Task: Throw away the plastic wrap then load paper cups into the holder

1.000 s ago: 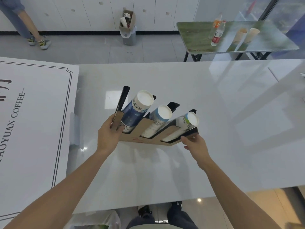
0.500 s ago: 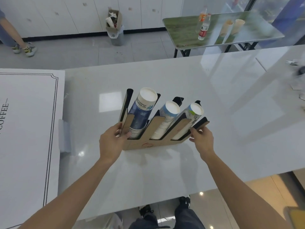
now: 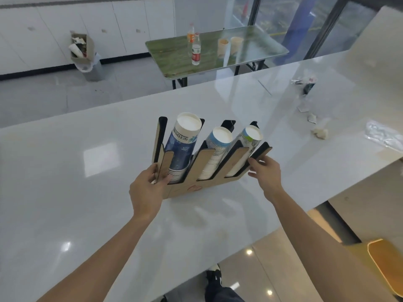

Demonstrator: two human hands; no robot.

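Observation:
A brown cardboard cup holder with black slanted dividers stands on the white table. Three stacks of paper cups lean in its slots: a tall dark blue stack, a white and blue stack and a white and green stack. My left hand grips the holder's left end, thumb on the front panel. My right hand holds the right end by its black divider. Clear plastic wrap lies on the table at the far right.
Crumpled paper scraps and a small dark item lie on the table's right part. Beyond stands a green table with two bottles and two cups. An overfull bin sits by the white cabinets. A yellow chair is at lower right.
The view has swung to the right, so the wrap and scraps come into sight. Both hands keep their grip on the holder, which now rests on the table, slightly turned.

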